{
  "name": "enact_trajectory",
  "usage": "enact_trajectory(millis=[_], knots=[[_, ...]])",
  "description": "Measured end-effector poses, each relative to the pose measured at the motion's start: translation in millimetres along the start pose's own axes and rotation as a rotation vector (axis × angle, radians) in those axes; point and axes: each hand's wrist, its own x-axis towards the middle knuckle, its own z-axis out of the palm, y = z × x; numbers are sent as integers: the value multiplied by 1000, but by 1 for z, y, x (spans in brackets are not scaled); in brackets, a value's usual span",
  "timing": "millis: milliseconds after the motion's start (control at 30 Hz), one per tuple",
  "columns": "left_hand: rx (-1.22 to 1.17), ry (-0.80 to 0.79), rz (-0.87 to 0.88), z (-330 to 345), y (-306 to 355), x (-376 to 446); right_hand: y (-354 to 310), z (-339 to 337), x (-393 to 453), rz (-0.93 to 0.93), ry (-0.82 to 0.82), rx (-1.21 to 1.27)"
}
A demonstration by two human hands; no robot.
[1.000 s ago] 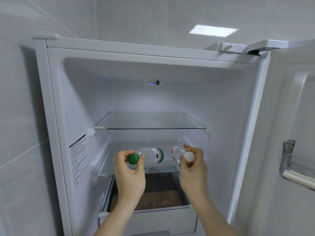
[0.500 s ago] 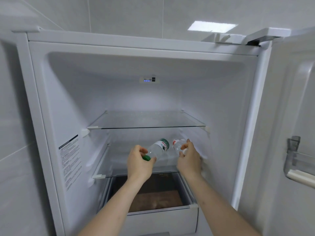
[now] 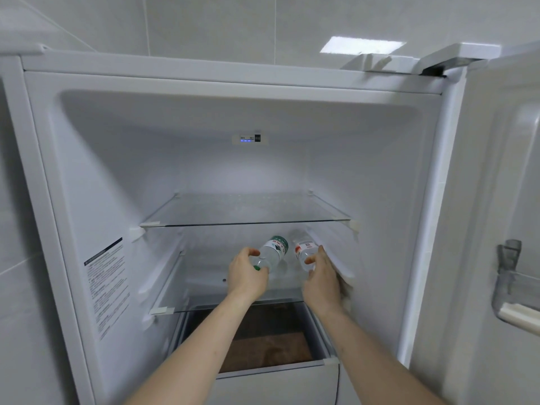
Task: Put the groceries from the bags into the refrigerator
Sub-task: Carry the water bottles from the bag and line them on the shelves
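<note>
The white refrigerator (image 3: 87, 176) stands open in front of me. My left hand (image 3: 247, 276) grips the cap end of a clear water bottle with a green cap and green label (image 3: 274, 252). It lies on its side over the lower glass shelf (image 3: 204, 276), base pointing inward. My right hand (image 3: 321, 280) grips a second clear bottle with a red and white label (image 3: 304, 249), also lying base-inward, close to the right wall. Its cap is hidden by my fingers. The two bottles lie side by side, slightly apart.
An upper glass shelf (image 3: 248, 211) sits just above the bottles. Below the lower shelf is a drawer (image 3: 277, 381) with brown contents. The open door (image 3: 511, 200) is at the right, with a clear door bin (image 3: 514, 290). A small control panel (image 3: 249, 138) glows on the back wall.
Both hands have pushed the bottles deeper onto the lower shelf, from its front edge toward the back. The view has moved closer to the refrigerator.
</note>
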Motion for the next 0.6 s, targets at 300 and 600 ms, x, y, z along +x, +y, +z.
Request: enact_trajectory(millis=[300, 600], knots=[[1, -86, -31, 18, 8, 5, -5, -8, -18, -52, 13, -141], [-43, -203, -41, 37, 31, 5, -9, -25, -43, -54, -43, -39]])
